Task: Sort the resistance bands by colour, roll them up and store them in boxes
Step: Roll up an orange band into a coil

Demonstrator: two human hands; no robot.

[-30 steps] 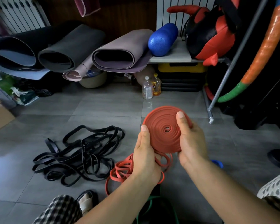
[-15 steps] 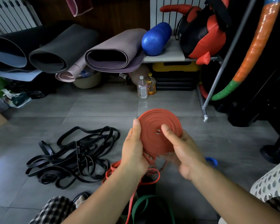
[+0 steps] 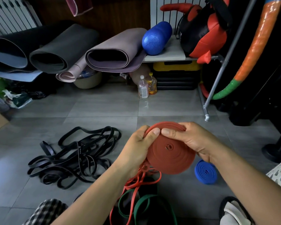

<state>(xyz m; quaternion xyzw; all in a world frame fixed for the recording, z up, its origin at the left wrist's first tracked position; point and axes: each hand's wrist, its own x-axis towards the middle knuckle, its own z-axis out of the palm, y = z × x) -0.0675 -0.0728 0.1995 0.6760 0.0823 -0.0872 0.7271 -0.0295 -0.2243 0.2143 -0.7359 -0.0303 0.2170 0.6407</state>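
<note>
A rolled red resistance band is being held face-up in the lower centre of the frame, above the tiled floor. Its upper left edge is being pinched by the left hand, with the thumb laid on the coil's face and the fingers curled behind the rim; that grip is narrow and closed on the coil. Its upper right edge is being clasped by the right hand, thumb on the face and fingers wrapped over the far rim, the two thumb tips almost meeting. The coil's lower rim is being left free. A loose red tail is being let hang from under the left hand towards green bands heaped at the bottom centre.

A rolled blue band is being kept on the floor just beside the coil's lower right edge. The left centre is being taken up by a tangle of black bands, apart from the left forearm. Open tiles are being left between the hands and two bottles in the upper centre. At the right, this room is being bounded by a slanting metal pole, whose foot is being rested on the floor near the right hand. The upper edge is being lined by rolled mats and a blue foam roller.
</note>
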